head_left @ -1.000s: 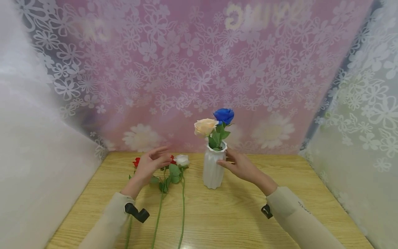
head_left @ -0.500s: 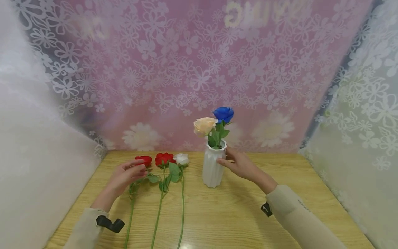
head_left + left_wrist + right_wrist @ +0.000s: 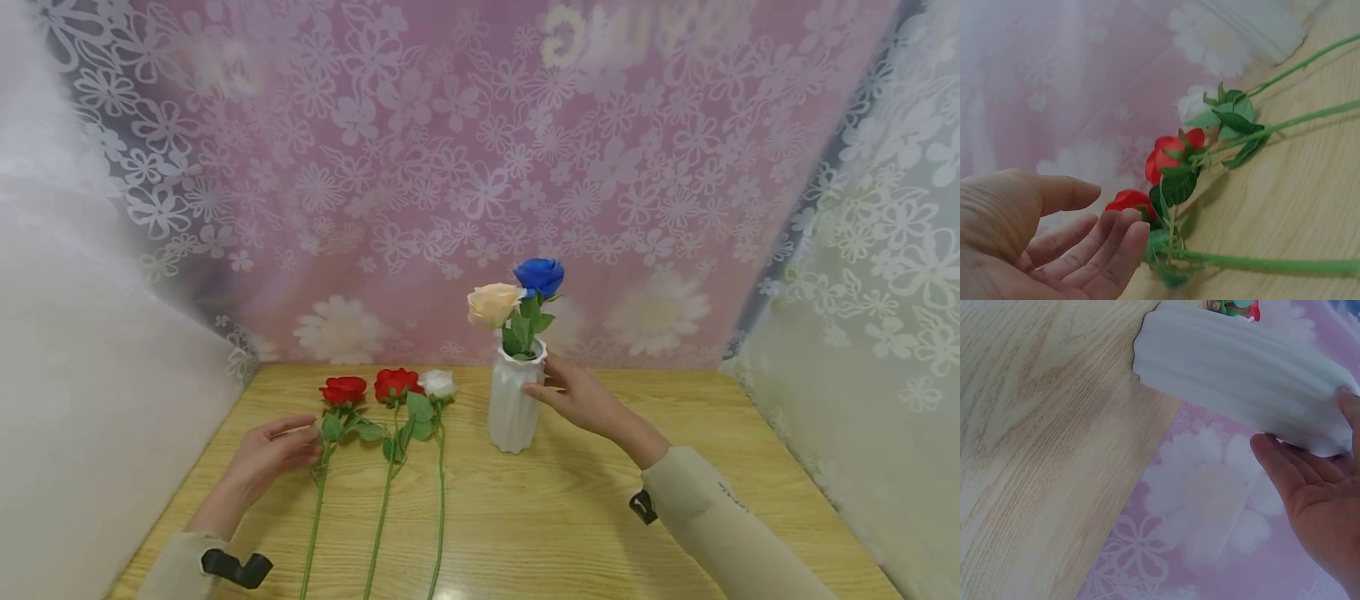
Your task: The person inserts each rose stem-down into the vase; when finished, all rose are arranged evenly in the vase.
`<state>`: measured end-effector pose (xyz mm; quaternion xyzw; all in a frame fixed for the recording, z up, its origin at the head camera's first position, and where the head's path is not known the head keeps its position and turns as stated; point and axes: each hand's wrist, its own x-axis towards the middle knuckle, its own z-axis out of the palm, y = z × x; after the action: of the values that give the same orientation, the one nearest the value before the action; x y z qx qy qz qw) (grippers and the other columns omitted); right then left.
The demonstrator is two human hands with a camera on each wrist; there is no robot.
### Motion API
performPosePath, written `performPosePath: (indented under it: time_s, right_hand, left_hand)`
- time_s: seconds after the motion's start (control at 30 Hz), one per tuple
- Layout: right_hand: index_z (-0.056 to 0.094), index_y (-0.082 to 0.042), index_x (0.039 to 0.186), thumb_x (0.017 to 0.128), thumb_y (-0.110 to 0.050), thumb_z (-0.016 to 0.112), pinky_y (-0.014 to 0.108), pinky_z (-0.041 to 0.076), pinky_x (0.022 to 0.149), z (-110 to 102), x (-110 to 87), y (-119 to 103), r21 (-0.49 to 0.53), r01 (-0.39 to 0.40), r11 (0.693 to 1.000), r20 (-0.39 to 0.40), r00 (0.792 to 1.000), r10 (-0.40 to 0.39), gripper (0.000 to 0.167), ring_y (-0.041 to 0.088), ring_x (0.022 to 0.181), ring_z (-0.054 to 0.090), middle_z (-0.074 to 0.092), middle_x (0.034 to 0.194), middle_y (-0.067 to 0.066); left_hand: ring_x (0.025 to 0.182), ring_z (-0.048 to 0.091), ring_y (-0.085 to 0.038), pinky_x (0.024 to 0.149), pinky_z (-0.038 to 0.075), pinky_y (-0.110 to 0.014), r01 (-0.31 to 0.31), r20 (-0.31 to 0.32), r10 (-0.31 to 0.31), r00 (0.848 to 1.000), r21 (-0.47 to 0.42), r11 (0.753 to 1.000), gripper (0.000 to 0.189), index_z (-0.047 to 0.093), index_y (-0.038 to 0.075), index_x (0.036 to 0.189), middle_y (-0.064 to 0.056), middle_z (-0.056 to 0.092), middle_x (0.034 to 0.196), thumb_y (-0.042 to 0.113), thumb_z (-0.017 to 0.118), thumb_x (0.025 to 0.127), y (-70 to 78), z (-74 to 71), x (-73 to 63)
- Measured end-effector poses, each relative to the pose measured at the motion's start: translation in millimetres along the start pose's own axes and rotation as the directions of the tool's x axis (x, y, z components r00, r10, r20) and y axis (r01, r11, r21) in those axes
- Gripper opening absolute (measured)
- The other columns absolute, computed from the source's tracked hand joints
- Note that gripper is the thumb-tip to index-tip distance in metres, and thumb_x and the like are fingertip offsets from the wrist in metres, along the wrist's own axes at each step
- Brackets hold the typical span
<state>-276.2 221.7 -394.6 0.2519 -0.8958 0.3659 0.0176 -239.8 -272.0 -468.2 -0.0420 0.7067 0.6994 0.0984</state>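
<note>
A white fluted vase (image 3: 513,408) stands upright on the table, holding a blue rose (image 3: 539,277) and a cream rose (image 3: 495,305). My right hand (image 3: 588,402) grips its upper right side, thumb in front and fingers behind. At left, my left hand (image 3: 270,457) hovers beside the leftmost red rose (image 3: 343,390), near its upper stem and leaves. In the left wrist view its fingers (image 3: 1094,250) are loosely bent and hold nothing. A second red rose (image 3: 397,384) and a white rose (image 3: 438,384) lie to the right of the first, stems toward me.
The wooden table (image 3: 570,517) meets a pink floral backdrop (image 3: 420,208) at its back edge. A pale sheet (image 3: 97,333) rises along the left side, and a flower-patterned one (image 3: 862,375) along the right.
My left hand has drawn back left and toward me, from over the red roses to beside the leftmost one, uncovering the blooms. My right hand keeps its grip on the vase.
</note>
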Motion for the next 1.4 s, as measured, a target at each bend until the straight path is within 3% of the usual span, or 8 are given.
performPosePath:
  time_s: [0.37,0.6,0.73,0.8,1.03,1.1,1.2,1.4]
  right_hand:
    - [0.032,-0.014,0.166,0.102,-0.040,0.071,0.055,0.057,0.106,-0.2,2.6,-1.9,0.067,-0.053,0.996,-0.015,0.998,0.054,0.079,0.043,0.136,0.060,0.049,0.160,0.019]
    - [0.032,-0.010,0.162,0.101,-0.036,0.073,0.057,0.055,0.108,4.3,6.6,1.4,0.132,-0.045,0.990,-0.046,0.998,0.052,0.078,0.045,0.142,0.054,0.047,0.162,0.021]
    - [0.031,-0.011,0.163,0.101,-0.036,0.073,0.058,0.054,0.109,4.3,6.8,0.9,0.139,-0.053,0.989,-0.044,0.997,0.059,0.079,0.045,0.143,0.053,0.045,0.163,0.021]
    - [0.031,-0.011,0.163,0.101,-0.037,0.073,0.058,0.053,0.109,4.6,7.1,1.1,0.141,-0.051,0.989,-0.043,0.997,0.058,0.079,0.045,0.143,0.053,0.045,0.163,0.021]
    - [0.030,-0.012,0.164,0.101,-0.038,0.073,0.059,0.052,0.110,5.3,7.1,1.2,0.148,-0.058,0.987,-0.039,0.997,0.065,0.080,0.046,0.144,0.052,0.043,0.164,0.020]
    - [0.030,-0.012,0.164,0.101,-0.039,0.073,0.059,0.052,0.110,5.4,7.1,1.1,0.153,-0.065,0.986,-0.037,0.997,0.071,0.080,0.046,0.144,0.052,0.043,0.164,0.020]
    - [0.031,-0.013,0.164,0.101,-0.039,0.073,0.059,0.052,0.111,5.6,7.3,1.0,0.155,-0.071,0.985,-0.036,0.996,0.078,0.080,0.046,0.144,0.052,0.043,0.164,0.020]
    - [0.031,-0.012,0.163,0.101,-0.039,0.073,0.058,0.052,0.110,5.1,7.2,0.4,0.150,-0.067,0.986,-0.037,0.997,0.073,0.080,0.045,0.143,0.053,0.045,0.163,0.020]
  left_hand:
    - [0.083,0.077,-0.014,0.077,0.066,-0.030,0.048,-0.066,-0.039,0.997,0.151,0.987,0.058,0.048,-0.014,0.148,-0.002,0.080,0.101,0.013,0.070,0.101,-14.5,-7.6,-4.8]
    - [0.075,0.075,-0.015,0.069,0.066,-0.033,0.065,-0.110,-0.038,0.993,0.253,0.965,0.057,0.053,-0.018,0.140,-0.008,0.079,0.087,0.011,0.074,0.097,-16.6,-2.3,-6.5]
    - [0.073,0.076,-0.018,0.067,0.066,-0.034,0.065,-0.108,-0.033,0.994,0.307,0.949,0.061,0.051,-0.020,0.139,-0.013,0.079,0.087,0.010,0.077,0.093,-16.3,0.1,-8.5]
    - [0.073,0.077,-0.021,0.067,0.065,-0.035,0.071,-0.111,-0.034,0.993,0.351,0.934,0.064,0.050,-0.020,0.139,-0.017,0.079,0.088,0.013,0.079,0.093,-16.8,1.8,-8.9]
    - [0.068,0.076,-0.020,0.065,0.059,-0.032,0.102,-0.157,-0.012,0.987,0.577,0.811,0.082,0.054,-0.015,0.140,-0.014,0.079,0.092,0.031,0.092,0.083,-16.5,13.3,-9.9]
    - [0.066,0.074,-0.018,0.064,0.058,-0.031,0.095,-0.165,0.009,0.986,0.611,0.786,0.083,0.056,-0.015,0.138,-0.012,0.079,0.090,0.031,0.094,0.080,-16.5,16.8,-9.9]
    - [0.063,0.073,-0.018,0.064,0.057,-0.030,0.078,-0.173,0.045,0.984,0.645,0.761,0.079,0.057,-0.017,0.134,-0.010,0.078,0.085,0.026,0.093,0.079,-18.6,20.5,-10.3]
    - [0.061,0.073,-0.019,0.060,0.058,-0.030,0.063,-0.191,0.085,0.978,0.655,0.753,0.070,0.056,-0.020,0.132,-0.008,0.077,0.077,0.014,0.088,0.079,-21.8,23.5,-11.1]
